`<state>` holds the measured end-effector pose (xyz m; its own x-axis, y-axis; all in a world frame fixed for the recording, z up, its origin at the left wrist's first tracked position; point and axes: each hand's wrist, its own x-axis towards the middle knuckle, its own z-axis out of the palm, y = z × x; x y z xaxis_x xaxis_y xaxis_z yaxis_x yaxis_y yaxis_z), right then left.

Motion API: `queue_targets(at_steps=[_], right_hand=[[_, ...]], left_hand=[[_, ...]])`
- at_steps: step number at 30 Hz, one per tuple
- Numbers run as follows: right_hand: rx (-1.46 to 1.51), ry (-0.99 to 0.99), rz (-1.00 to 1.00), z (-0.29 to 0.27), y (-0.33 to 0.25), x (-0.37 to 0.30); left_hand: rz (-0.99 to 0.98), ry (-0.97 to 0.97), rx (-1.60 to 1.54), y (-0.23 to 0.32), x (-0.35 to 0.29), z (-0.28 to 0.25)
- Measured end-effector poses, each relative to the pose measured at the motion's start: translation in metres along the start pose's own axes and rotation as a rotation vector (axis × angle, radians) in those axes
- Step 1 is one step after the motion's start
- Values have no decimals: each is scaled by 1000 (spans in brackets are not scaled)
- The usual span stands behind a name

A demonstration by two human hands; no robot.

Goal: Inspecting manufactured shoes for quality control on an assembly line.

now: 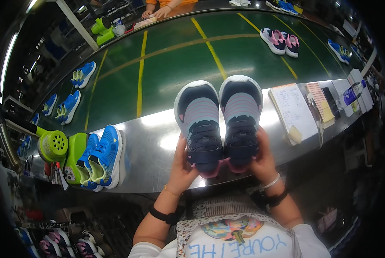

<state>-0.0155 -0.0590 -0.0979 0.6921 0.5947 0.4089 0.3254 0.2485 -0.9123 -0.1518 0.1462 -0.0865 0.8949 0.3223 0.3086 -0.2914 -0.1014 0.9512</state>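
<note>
Side by side in front of me I hold a pair of navy, grey and pink sneakers, toes pointing away. My left hand (181, 167) is closed around the heel side of the left sneaker (202, 124). Around the outer side of the right sneaker (240, 120), near its heel, my right hand (263, 160) is closed too. Both shoes are raised over the metal table edge, their uppers facing me. Some of my fingers are hidden behind the shoes. A dark strap crosses each shoe, and the tongues show pink and teal stripes.
A green conveyor belt (171, 69) with yellow lines runs beyond the metal table (145, 159). Blue sneakers (104, 157) lean by a green machine (55, 146) at left. A notebook (291, 109) lies right. Pink-navy shoes (280, 42) ride the belt; another person's hands (160, 12) are across it.
</note>
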Motion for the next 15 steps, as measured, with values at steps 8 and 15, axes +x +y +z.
queue_targets(at_steps=[8, 15], right_hand=[[-69, -1, 7, -3, 2, -3], [-146, -30, -107, -1, 1, 0]], left_hand=[[-50, 32, 36, 10, 2, 4], [-94, 74, 44, 6, -2, 5]])
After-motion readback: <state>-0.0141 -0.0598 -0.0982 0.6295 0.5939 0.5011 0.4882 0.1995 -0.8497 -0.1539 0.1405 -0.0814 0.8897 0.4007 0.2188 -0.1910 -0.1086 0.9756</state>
